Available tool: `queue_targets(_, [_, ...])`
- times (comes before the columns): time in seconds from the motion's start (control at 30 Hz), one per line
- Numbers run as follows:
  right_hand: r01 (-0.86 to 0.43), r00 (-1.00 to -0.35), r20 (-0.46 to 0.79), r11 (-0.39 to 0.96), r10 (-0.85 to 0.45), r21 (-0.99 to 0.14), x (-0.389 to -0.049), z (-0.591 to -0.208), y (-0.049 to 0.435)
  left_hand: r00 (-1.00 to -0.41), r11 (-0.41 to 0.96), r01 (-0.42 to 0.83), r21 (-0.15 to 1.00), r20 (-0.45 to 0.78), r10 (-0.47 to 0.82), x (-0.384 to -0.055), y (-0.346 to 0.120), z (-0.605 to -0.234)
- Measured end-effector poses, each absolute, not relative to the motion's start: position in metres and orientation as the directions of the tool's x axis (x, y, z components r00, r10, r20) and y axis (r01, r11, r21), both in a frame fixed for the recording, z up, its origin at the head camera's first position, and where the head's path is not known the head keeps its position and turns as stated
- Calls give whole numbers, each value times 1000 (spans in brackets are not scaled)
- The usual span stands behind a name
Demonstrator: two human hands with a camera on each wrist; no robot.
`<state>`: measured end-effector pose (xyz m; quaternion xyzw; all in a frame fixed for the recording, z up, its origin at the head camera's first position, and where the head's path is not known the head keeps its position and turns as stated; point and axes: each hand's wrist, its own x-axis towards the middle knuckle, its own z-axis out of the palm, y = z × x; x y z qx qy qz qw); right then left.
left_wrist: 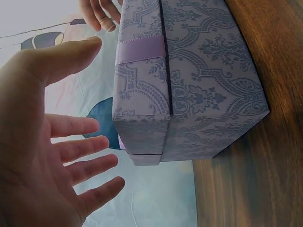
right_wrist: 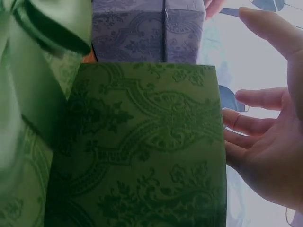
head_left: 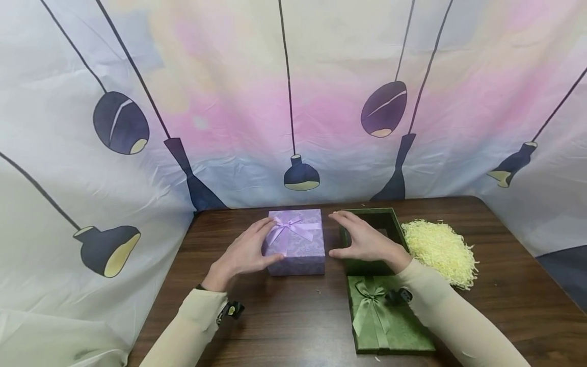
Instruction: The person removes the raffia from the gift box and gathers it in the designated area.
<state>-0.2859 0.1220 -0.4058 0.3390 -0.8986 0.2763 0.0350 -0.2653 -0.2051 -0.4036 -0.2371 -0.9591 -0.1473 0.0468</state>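
Note:
A lidded purple patterned gift box (head_left: 300, 265) with a lilac ribbon bow (head_left: 293, 228) stands on the table. My left hand (head_left: 249, 250) is at its left side, thumb and fingers spread; in the left wrist view they are apart from the box (left_wrist: 213, 80). To the right of the box, my right hand (head_left: 367, 240) hovers over the open-topped green gift box (head_left: 367, 268), fingers extended and holding nothing. In the right wrist view, that hand (right_wrist: 270, 127) is beside the green box's rim; whether it touches is unclear. The green box's inside is partly hidden.
A green lid (head_left: 405, 331) with a satin bow (head_left: 372, 294) lies in front of the green box, under my right forearm. Yellow shredded paper (head_left: 442, 252) is heaped at right. A lamp-printed cloth (head_left: 247, 102) hangs behind the wooden table (head_left: 279, 326).

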Motion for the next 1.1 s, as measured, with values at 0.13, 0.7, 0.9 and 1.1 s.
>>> queue_targets(0.13, [-638,-758,247,608,-604,-472,-288,-406,115,-883,844,469,260,163,441,-266,-206,-404])
queue_targets(0.7, [-634,-753,183,623,-632,-458,-297,-414,99,-887,837,462,294,145,439,-267,-214,-407])
queue_targets(0.9, [-658,-735,197,614,-649,-436,-301,-416,92,-900,845,435,311,116,420,-268,-216,-407])
queue_targets(1.1, [-647,-745,183,627,-642,-434,-302,-417,88,-909,854,416,312,104,405,-268,-219,-410])
